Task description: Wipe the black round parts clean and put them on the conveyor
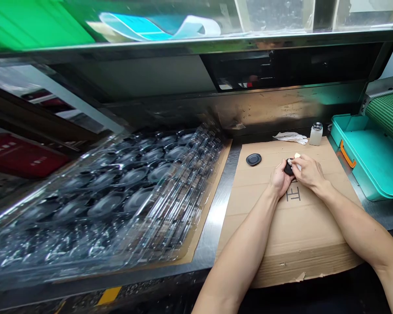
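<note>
Above the cardboard sheet [249, 205], my left hand [280, 179] is closed round a small black part [288, 168]. My right hand [308, 172] pinches a small white cloth [297, 159] against the top of that part. Both hands touch each other at the part. To their left, a flat black oval piece [253, 159] lies on the cardboard. Behind the hands are a white glove [291, 138] and a small bottle with a metal cap [316, 134].
Stacked clear trays [144, 209] with dark round parts fill the left side. At the right stands a teal bin [380, 161] with an orange latch, beside a green conveyor belt [389, 113]. A metal shelf [183, 47] crosses above.
</note>
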Motion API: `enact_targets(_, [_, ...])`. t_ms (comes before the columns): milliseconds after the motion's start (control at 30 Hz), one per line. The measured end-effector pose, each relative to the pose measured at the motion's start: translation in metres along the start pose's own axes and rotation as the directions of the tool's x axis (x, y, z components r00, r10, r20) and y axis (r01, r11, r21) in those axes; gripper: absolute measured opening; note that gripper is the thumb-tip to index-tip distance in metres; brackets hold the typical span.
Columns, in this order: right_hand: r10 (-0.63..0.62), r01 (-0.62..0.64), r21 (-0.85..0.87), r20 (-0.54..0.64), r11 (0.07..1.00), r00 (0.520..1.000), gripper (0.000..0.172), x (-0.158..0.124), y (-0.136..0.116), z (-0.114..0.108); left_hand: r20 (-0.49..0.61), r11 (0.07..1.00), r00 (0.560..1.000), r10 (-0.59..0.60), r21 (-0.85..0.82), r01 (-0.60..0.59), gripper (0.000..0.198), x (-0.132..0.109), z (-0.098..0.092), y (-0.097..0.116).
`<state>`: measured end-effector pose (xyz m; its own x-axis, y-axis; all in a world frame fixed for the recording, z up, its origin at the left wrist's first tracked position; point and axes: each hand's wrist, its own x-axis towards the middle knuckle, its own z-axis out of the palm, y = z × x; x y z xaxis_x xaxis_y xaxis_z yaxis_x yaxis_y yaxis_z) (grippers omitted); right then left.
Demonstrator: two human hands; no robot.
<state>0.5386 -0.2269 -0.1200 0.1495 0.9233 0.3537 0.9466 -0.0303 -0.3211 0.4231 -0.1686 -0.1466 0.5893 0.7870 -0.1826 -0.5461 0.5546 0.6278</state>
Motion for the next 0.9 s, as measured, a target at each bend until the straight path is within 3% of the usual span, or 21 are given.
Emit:
enact_targets(167, [-0.06, 0.066, 0.122, -0.05, 0.99, 0.997, 0.03, 0.003, 0.005, 0.006, 0.009, 1.0, 1.0, 0.015, 0.012, -0.015, 0.038, 0.001, 0.0, -0.002])
enact_targets(367, [-0.2, 0.186, 0.18, 0.067, 0.966, 0.977, 0.025, 0.005, 0.009, 0.006, -0.04, 1.0, 0.999, -0.003, 0.014, 0.004, 0.039, 0.001, -0.003, 0.002])
enact_targets(433, [-0.181, 0.16, 0.141, 0.151, 0.977, 0.972, 0.024, 0.004, 0.011, 0.0, -0.057, 1.0, 0.998, -0.024, 0.016, 0.025, 0.039, 0.001, -0.003, 0.004])
enact_targets(533, [-0.045, 0.045, 0.007, 0.229, 0.999, 0.972, 0.026, 0.003, 0.011, -0.01, -0.064, 0.999, 0.997, -0.042, 0.004, 0.042, 0.039, 0.002, -0.002, 0.005])
enact_targets(600, [0.015, -0.002, -0.066, 0.195, 0.998, 0.981, 0.029, 0.002, 0.008, -0.013, -0.061, 0.999, 0.997, -0.037, -0.007, 0.036, 0.039, 0.002, -0.001, 0.004])
enact_targets(767, [-0.082, 0.086, -0.063, 0.074, 0.994, 0.994, 0.031, 0.002, -0.003, -0.007, -0.032, 1.0, 0.999, -0.011, -0.001, 0.011, 0.036, 0.002, 0.0, -0.002])
enact_targets(900, [-0.049, 0.048, -0.04, -0.02, 0.998, 0.999, 0.032, 0.003, -0.005, 0.0, -0.009, 1.0, 1.0, 0.002, -0.013, -0.002, 0.035, 0.001, 0.002, -0.002])
